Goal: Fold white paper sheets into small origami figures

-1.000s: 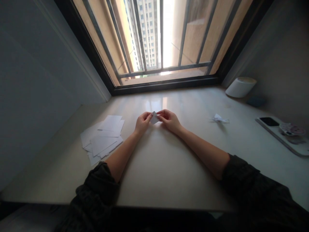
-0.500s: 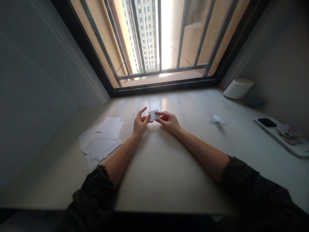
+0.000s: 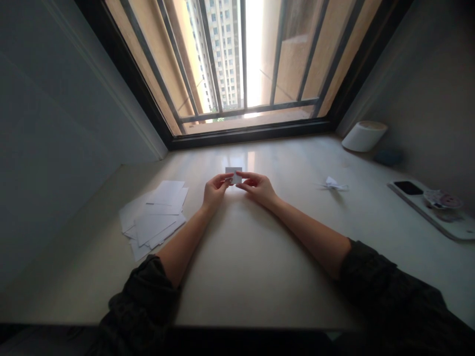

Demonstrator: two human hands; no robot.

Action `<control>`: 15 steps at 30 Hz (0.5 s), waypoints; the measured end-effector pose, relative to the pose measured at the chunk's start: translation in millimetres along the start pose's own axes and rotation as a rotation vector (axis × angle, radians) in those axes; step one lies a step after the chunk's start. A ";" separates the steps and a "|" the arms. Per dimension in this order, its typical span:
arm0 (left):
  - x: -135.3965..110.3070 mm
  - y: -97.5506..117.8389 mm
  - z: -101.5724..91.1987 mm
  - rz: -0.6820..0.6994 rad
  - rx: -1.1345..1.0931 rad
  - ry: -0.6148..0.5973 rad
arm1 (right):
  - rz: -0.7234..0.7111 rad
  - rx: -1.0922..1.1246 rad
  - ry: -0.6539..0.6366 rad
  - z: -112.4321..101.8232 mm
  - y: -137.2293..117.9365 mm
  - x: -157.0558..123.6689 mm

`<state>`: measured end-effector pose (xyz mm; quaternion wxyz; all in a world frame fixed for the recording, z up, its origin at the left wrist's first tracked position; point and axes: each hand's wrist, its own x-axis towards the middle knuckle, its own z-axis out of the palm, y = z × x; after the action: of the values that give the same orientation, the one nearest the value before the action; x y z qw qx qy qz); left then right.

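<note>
A small folded white paper stands upright between both hands, just above the pale desk. My left hand pinches its lower left edge with thumb and fingers closed. From the right, my right hand pinches its lower right edge, fingers curled. Both forearms rest on the desk, with dark sleeves pushed up near the front edge.
A loose pile of white paper sheets lies left of my hands. A folded paper figure sits to the right. Farther right are a roll of tape, a phone on a white tray. A barred window runs along the back.
The small paper has been turned from a tilted hold to upright and square between the fingertips. My left fingers, spread half a second ago, have closed on it.
</note>
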<state>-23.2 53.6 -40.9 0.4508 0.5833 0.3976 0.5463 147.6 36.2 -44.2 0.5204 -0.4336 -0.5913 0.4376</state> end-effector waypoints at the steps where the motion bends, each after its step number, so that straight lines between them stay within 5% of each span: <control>1: 0.3 -0.4 0.0 -0.001 -0.009 -0.003 | 0.000 0.010 -0.009 0.2 -0.3 0.2; 15: 1.7 0.6 -3.9 -0.060 -0.066 0.034 | 0.007 0.096 -0.081 0.3 -1.2 2.6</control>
<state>-27.0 55.4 -39.9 0.4790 0.5469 0.4041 0.5551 147.0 38.4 -42.4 0.5146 -0.3921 -0.5887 0.4846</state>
